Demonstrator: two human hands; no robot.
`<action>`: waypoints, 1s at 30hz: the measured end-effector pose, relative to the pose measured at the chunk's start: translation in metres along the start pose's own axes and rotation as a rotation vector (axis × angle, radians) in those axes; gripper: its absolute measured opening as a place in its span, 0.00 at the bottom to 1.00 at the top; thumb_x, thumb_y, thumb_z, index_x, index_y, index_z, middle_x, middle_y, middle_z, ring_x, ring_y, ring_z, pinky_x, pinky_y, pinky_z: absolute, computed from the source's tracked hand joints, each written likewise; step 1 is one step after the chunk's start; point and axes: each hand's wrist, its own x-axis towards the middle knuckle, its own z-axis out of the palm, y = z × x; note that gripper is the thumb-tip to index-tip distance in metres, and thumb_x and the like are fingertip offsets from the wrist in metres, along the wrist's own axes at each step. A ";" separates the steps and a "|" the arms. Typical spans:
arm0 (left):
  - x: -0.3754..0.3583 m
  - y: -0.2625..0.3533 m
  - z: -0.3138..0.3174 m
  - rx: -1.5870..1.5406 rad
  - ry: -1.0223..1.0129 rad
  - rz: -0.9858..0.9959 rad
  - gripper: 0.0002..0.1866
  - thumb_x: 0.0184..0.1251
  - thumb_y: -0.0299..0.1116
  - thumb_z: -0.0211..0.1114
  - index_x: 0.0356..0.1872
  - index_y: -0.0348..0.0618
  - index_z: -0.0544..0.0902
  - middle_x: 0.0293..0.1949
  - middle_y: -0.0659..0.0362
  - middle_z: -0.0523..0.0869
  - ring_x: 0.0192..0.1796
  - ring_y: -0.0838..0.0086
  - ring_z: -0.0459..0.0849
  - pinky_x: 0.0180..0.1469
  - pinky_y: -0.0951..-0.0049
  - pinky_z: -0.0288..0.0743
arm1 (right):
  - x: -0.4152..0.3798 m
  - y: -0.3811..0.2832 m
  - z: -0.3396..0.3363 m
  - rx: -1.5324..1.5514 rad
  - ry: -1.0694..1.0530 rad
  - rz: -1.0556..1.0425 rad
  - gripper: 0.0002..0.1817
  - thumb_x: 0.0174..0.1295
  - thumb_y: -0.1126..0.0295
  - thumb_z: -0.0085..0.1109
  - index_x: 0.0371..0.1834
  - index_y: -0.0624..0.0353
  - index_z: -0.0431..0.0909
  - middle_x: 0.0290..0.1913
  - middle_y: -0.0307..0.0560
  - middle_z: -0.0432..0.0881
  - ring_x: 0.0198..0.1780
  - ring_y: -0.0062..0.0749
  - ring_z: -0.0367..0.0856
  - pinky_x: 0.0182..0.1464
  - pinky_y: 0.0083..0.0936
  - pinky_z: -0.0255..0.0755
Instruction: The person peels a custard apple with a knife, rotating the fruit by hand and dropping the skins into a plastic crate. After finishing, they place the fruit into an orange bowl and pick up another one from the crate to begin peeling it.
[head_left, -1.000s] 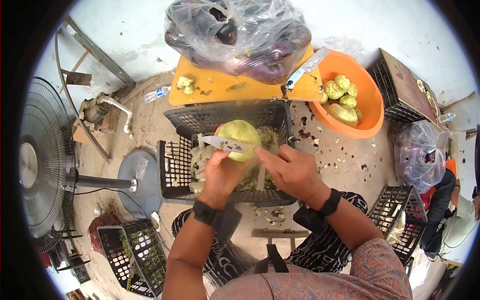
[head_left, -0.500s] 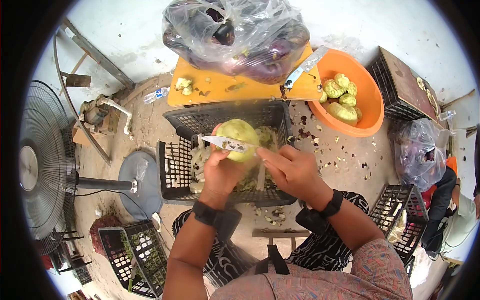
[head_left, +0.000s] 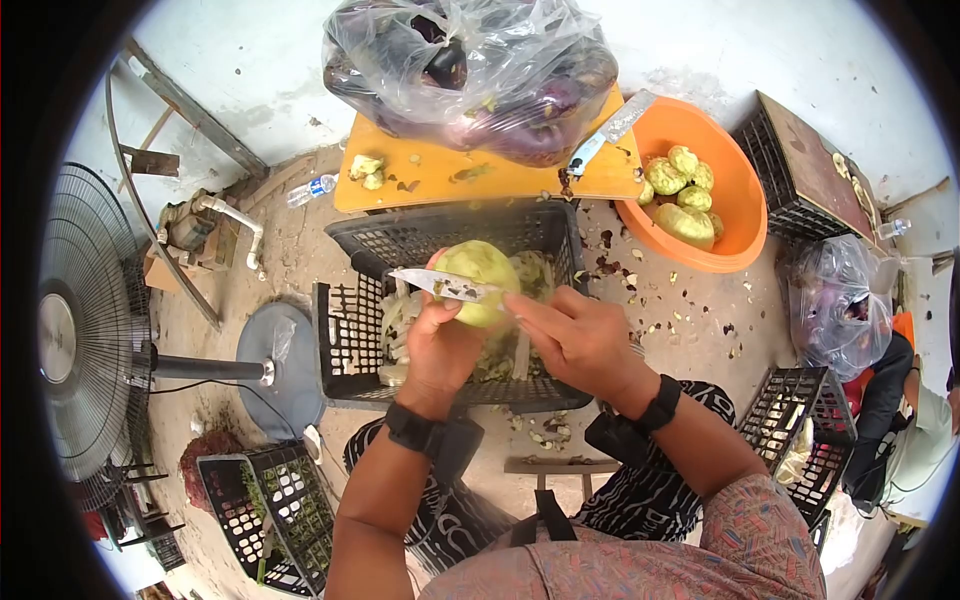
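Observation:
A round pale green vegetable (head_left: 480,264) is held in my left hand (head_left: 440,340), whose fingers wrap its left and lower side. My right hand (head_left: 585,338) grips the handle of a knife (head_left: 450,285), and the blade lies across the front of the vegetable, pointing left, with dark and pale bits stuck on it. Both hands are above a black plastic crate (head_left: 345,345) that holds pale peelings. The handle is mostly hidden by my right fingers.
An orange board (head_left: 430,180) bears a bag of eggplants (head_left: 480,90) and a cleaver (head_left: 612,133). Right of it, an orange basin (head_left: 740,200) holds peeled vegetables. A fan (head_left: 90,320) stands left; a seated person (head_left: 915,440) is at far right.
The knife and my right hand have shifted slightly left across the vegetable. My left hand stays almost where it was.

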 end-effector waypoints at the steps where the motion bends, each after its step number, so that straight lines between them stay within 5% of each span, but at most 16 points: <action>1: 0.000 0.000 0.001 0.000 0.000 0.000 0.39 0.52 0.37 0.65 0.69 0.56 0.64 0.66 0.54 0.71 0.67 0.55 0.71 0.67 0.46 0.66 | 0.001 0.000 0.001 0.000 0.000 0.000 0.17 0.58 0.68 0.66 0.51 0.45 0.84 0.23 0.38 0.73 0.20 0.33 0.75 0.21 0.29 0.69; 9: -0.008 -0.004 0.014 -0.010 0.003 -0.076 0.43 0.51 0.29 0.61 0.72 0.56 0.56 0.66 0.54 0.68 0.68 0.55 0.68 0.68 0.47 0.64 | 0.007 0.008 0.007 0.055 0.034 0.018 0.17 0.57 0.73 0.65 0.51 0.50 0.84 0.24 0.41 0.77 0.20 0.36 0.77 0.22 0.30 0.71; 19: 0.001 0.007 0.003 -0.025 0.002 0.021 0.41 0.51 0.36 0.66 0.71 0.57 0.61 0.67 0.53 0.69 0.69 0.51 0.69 0.67 0.41 0.65 | -0.004 0.005 -0.006 0.086 -0.004 0.024 0.18 0.56 0.73 0.66 0.51 0.50 0.84 0.25 0.43 0.78 0.20 0.35 0.77 0.22 0.28 0.70; 30: -0.003 -0.001 0.005 0.029 0.037 -0.015 0.41 0.52 0.36 0.67 0.70 0.56 0.61 0.65 0.54 0.71 0.68 0.55 0.70 0.68 0.49 0.66 | 0.000 0.003 -0.001 0.026 -0.008 0.009 0.17 0.59 0.68 0.65 0.53 0.44 0.83 0.23 0.39 0.73 0.20 0.35 0.75 0.21 0.30 0.69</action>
